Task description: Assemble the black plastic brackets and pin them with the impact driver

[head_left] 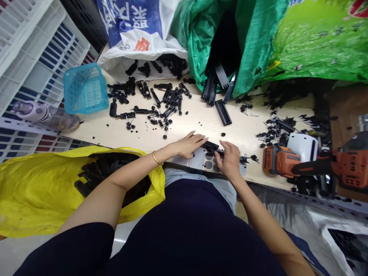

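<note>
My left hand point(188, 145) lies over the left end of a long black plastic part point(211, 145) at the front edge of the pale worktable point(201, 119), its fingers stretched along the part. The fingers of my right hand point(230, 159) are curled down on the right end of the same part. Under the part sits a white plate with round holes point(205, 161). A gold bangle rings my left wrist.
Loose black parts point(161, 103) and screws point(270, 130) litter the table. A teal basket point(84, 88) stands at far left. An orange cordless driver point(290, 161) lies at right. A yellow bag of black parts point(57, 191) hangs at my left. Green and white sacks stand behind.
</note>
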The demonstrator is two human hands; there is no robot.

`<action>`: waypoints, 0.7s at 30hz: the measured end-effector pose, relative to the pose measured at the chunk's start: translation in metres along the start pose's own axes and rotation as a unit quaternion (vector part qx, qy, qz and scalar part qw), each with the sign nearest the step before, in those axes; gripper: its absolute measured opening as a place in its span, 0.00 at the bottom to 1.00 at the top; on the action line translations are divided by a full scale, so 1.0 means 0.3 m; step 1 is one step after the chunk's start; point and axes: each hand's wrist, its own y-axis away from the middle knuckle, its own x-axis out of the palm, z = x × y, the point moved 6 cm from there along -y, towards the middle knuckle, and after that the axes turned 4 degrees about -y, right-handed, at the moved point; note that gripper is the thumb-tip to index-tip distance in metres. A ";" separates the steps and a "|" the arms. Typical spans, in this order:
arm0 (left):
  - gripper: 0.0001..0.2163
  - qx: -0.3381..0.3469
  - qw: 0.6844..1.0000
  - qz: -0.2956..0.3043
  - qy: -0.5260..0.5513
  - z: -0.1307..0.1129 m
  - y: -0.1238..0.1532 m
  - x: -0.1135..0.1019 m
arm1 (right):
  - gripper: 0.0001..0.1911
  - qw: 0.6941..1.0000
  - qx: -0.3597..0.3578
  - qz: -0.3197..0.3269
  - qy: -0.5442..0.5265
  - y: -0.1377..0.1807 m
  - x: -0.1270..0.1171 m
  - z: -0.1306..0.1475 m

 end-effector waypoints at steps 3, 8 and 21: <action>0.44 0.054 0.998 0.019 -0.015 0.007 -0.040 0.036 | 0.16 0.998 0.038 0.058 0.007 0.079 -0.015 -0.103; 0.39 0.089 0.996 0.006 0.014 0.006 -0.053 -0.029 | 0.13 0.989 0.036 0.108 -0.092 0.074 -0.075 -0.099; 0.24 0.041 0.999 -0.007 0.008 -0.170 0.009 -0.172 | 0.20 0.976 -0.072 0.202 -0.043 0.032 -0.292 0.089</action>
